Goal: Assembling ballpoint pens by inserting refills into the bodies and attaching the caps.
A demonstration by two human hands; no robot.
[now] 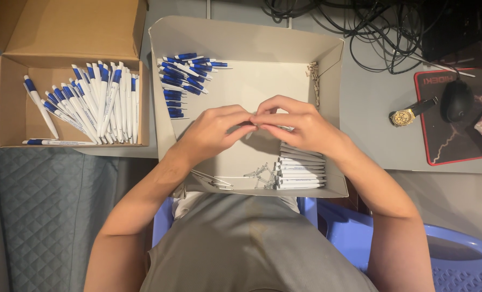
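Note:
My left hand [214, 130] and my right hand [298, 125] meet fingertip to fingertip over the middle of a grey cardboard tray [327, 81]. Together they pinch a small pen part [257, 125], mostly hidden by the fingers. Blue pen pieces [184, 73] lie piled in the tray's far left corner. White pen barrels [300, 172] are stacked at its near right, with small metal springs [260, 174] and thin refills [211, 178] beside them.
A brown cardboard box [14, 116] at the left holds several finished white-and-blue pens [97, 103]. At the right, a wristwatch [411, 113], a black mouse [456, 100] on a red-edged mat [463, 151], and tangled cables [381, 32]. A blue plastic chair [457, 254] stands below.

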